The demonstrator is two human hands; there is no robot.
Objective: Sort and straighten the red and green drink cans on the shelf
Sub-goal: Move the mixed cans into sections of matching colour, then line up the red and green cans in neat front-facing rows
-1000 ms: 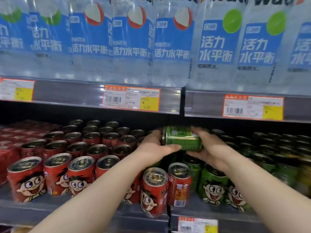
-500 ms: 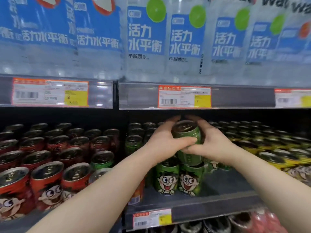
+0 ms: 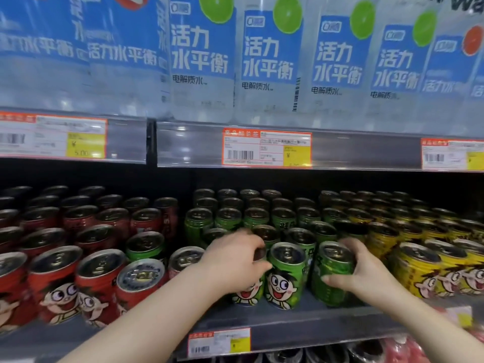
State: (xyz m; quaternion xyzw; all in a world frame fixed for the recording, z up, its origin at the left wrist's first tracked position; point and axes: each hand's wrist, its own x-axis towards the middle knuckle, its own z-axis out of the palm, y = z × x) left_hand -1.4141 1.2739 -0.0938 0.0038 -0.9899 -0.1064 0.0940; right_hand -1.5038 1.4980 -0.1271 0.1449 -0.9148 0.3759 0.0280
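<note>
Red cans (image 3: pixel 55 281) with a cartoon face fill the left of the shelf (image 3: pixel 288 323); green cans (image 3: pixel 227 217) fill the middle. One green can (image 3: pixel 145 246) stands among the red ones. My right hand (image 3: pixel 364 273) is wrapped around a green can (image 3: pixel 331 271) standing upright in the front row. My left hand (image 3: pixel 233 263) lies over another front-row green can (image 3: pixel 248 292), fingers curled on its top. Between both hands stands a green can (image 3: pixel 285 276) with its face turned forward.
Yellow cans (image 3: pixel 424 268) fill the right of the shelf. Water bottles (image 3: pixel 269 56) with blue labels stand on the shelf above, behind a rail with price tags (image 3: pixel 267 148). A price tag (image 3: pixel 220 341) hangs on the shelf's front edge; more cans sit below.
The green can that both hands held up in the air now stands in the front row under my right hand. My left hand has dropped onto a neighbouring green can. The view shifted right.
</note>
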